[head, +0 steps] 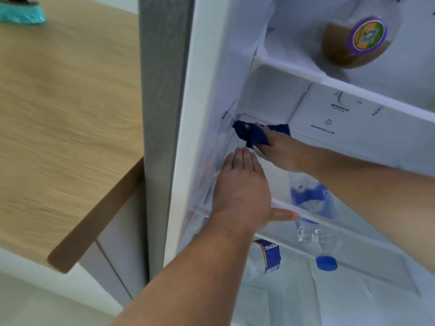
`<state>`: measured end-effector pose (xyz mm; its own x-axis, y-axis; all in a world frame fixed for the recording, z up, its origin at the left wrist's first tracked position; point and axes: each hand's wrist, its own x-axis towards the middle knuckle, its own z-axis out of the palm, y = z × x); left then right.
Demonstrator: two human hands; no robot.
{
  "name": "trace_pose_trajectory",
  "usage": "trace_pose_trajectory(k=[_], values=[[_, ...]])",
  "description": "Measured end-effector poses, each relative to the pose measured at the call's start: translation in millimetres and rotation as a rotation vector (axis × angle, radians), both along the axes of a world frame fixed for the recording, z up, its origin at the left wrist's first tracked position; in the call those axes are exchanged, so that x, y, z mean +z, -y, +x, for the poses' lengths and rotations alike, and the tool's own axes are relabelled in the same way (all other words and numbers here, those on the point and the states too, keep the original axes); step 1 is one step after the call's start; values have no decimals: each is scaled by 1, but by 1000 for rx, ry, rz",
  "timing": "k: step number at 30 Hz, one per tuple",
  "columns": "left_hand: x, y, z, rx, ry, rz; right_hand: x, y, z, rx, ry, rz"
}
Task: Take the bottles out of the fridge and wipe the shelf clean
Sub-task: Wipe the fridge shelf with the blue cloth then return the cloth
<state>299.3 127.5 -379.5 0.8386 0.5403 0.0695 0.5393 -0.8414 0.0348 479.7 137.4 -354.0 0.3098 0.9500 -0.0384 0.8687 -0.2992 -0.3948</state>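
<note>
Bright, even, cool light fills the fridge, throwing only faint shadows. The whole frame is soft with motion blur; left of the fridge, the table smears most. Wide-angle bending tilts the edges.

Cloth navy; fridge interior white; bottle clear, blue label and cap; jar brown, purple-rimmed lid; counter light woodgrain.

You are reaching both bare forearms forward and up. Your left hand is lying flat, palm down, fingers together and thumb spread to the right. Your right hand is stretching further in, fingers extended and pressing downward.
</note>
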Motion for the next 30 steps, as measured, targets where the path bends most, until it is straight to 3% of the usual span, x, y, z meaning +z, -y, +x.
trace_pose_trajectory(k=[4, 8, 11, 13, 17, 19, 24, 28, 30], values=[[0, -1, -1, 3, -16, -6, 1, -22, 25, 62, -36, 57], [1, 0, 0, 4, -5, 8, 3, 30, 65, -221, -45, 19], [1, 1, 1, -18, -8, 5, -3, 67, 42, -319, 121, -80], [1, 1, -1, -13, 8, -4, -8, 52, 8, -220, 170, -39], [4, -1, -2, -18, 15, 14, -3, -5, 3, 54, -81, 91], [7, -1, -3, -24, 5, 21, -4, 1, 50, -78, -90, 61], [8, -3, -3, -39, 27, 13, 1, 147, 121, -380, 225, 49], [4, -5, -3, -43, 16, 31, 1, 187, 81, -616, 132, 3], [0, -5, -4, -53, 17, 31, -5, 166, 22, -557, 57, 8]])
